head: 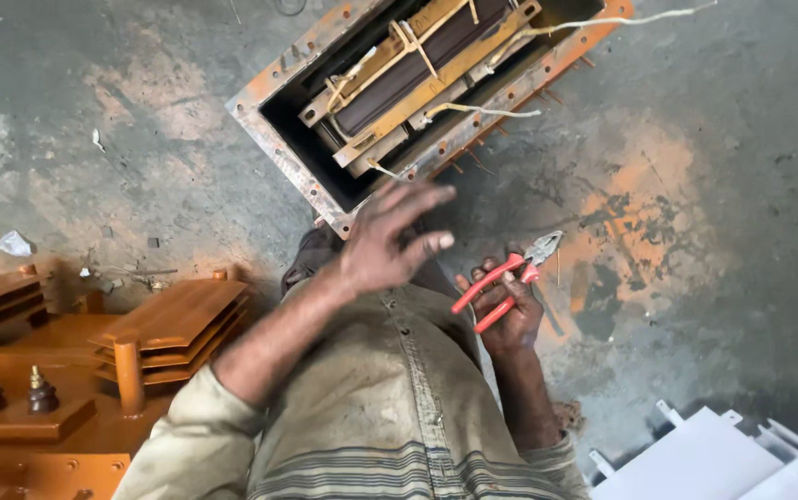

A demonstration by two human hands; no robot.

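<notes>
My left hand hovers spread and empty near the open transformer tank; my right hand grips red-handled pliers, ready for its loose leads.

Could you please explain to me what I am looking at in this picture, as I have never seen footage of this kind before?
There is no machine here: a person wears a camera on the head, so this single picture looks straight down over their own chest and arms to the concrete floor.

The left hand is raised with its fingers spread and holds nothing. The right hand grips a pair of red-handled pliers, jaws pointing away from the body.

Ahead of the hands stands an open rusty metal tank. Inside it sits a dark core clamped by wooden strips, with pale wires sticking out.

To the left is an orange-painted metal casing with ribbed fins and two small dark insulators. At lower right lie white panels.
</notes>
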